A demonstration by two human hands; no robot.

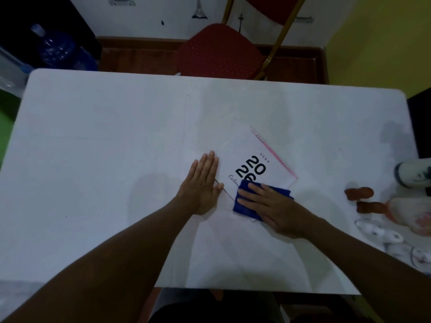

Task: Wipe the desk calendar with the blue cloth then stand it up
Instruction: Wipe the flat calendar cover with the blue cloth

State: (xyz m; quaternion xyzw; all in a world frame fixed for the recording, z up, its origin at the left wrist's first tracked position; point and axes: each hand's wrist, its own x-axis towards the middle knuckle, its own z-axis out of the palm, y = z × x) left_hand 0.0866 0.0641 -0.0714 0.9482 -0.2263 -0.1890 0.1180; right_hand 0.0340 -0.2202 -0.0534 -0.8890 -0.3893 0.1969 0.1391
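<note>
We see the white spiral-bound desk calendar [253, 157] lying flat and turned diagonally on the white table [105, 136], its pink wire spine [271, 148] along the far-right edge, away from both hands. Our right hand [272, 206] presses the folded blue cloth [247, 205] onto the calendar's near corner, fingers spread flat and pointing left, not pinching. Our left hand [204, 185] lies open, palm down, touching the near-left edge to steady it. We judge wiping must travel up toward the spine; the right hand is nearer. A red chair [219, 52] stands beyond the table. Soft toys [382, 203] lie well apart at right, obstructing nothing.
</note>
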